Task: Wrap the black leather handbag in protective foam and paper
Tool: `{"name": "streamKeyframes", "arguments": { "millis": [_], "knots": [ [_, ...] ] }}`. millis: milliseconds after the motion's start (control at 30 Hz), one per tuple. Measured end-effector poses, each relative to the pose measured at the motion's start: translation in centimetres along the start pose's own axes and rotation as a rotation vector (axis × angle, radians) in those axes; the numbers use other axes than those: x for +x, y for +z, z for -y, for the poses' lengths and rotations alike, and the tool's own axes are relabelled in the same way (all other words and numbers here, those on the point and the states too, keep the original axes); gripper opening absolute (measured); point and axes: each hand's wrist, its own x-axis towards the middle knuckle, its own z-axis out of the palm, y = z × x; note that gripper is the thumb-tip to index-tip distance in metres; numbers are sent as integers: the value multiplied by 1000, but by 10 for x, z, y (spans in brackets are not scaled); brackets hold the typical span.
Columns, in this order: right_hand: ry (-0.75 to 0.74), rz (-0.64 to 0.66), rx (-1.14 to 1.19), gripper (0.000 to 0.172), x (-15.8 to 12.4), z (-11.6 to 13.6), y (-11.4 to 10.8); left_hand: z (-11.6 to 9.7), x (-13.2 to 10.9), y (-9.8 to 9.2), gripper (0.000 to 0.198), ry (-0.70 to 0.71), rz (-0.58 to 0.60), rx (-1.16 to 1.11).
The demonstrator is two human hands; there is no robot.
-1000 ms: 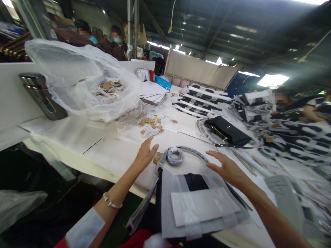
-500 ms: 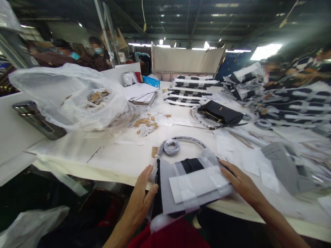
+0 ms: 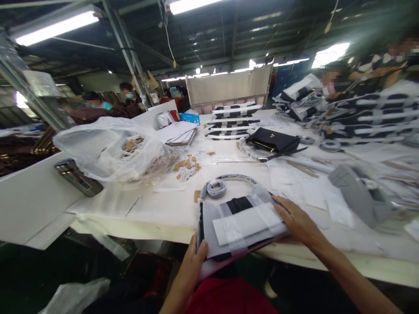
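A handbag (image 3: 212, 250) wrapped in grey-white tissue lies at the table's front edge, its lower side jutting over it. A white padded strip (image 3: 245, 224) is taped across its face, and a black band shows above. My left hand (image 3: 193, 261) grips the lower left corner, thumb on the front and fingers behind. On the right side, my right hand (image 3: 296, 216) clasps the upper edge, its fingertips partly hidden. The wrapped strap (image 3: 216, 188) lies coiled on the table beyond the bag, with a brown tag (image 3: 197, 196) beside it.
Left are a clear plastic bag (image 3: 114, 161) of tags and a metal flask (image 3: 78, 178). Loose tags (image 3: 187, 168) lie mid-table. A black handbag (image 3: 271, 141) and stacked black-and-white wrapped bags (image 3: 234, 122) stand farther back. Grey paper (image 3: 356, 192) lies right. Co-workers are behind.
My left hand has moved down to the bag's lower left corner and closed on it. The right hand stays at the right edge. The view has tilted and shifted.
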Motion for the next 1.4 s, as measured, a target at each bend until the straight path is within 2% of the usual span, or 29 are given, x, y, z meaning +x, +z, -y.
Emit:
{"name": "streamKeyframes", "arguments": {
  "millis": [100,200,333,400,467,533,600,633,700,800,900,967,1167,1267,1400],
  "knots": [
    [-74,-40,-61,48,-1,-2,3,-16,1,7,95,-3,20,-60],
    [-87,-97,-114,48,-3,-6,6,-37,5,10,88,-37,19,-95],
    [-66,-164,-206,48,-6,-5,11,-54,30,6,84,6,21,-99],
    [-45,-190,-254,47,-6,-2,13,-58,48,0,85,27,68,-15],
    [-17,-217,-296,45,-7,4,13,-60,64,-7,88,46,64,186],
    [6,-252,-338,43,-8,11,10,-63,73,-14,90,124,-20,445],
    [-11,-286,-375,42,-10,18,6,-67,73,-17,86,282,-98,657],
    [-47,-288,-387,42,-10,22,3,-71,71,-16,82,380,-98,738],
    [-172,-248,-397,43,-12,32,-3,-78,65,-10,79,550,-26,868],
    [-377,-85,-392,53,-14,45,-7,-85,60,5,84,677,115,1022],
    [-459,51,-396,65,-16,51,-3,-78,65,17,84,675,193,1140],
    [-463,66,-403,68,-18,51,1,-67,70,21,84,685,194,1203],
    [-456,26,-398,67,-23,45,10,-34,73,26,75,849,7,1353],
    [-450,8,-398,67,-21,46,10,-34,71,28,78,866,-19,1373],
    [-503,-59,-345,62,-23,52,0,-46,66,28,86,839,-19,1367]
  ]
}}
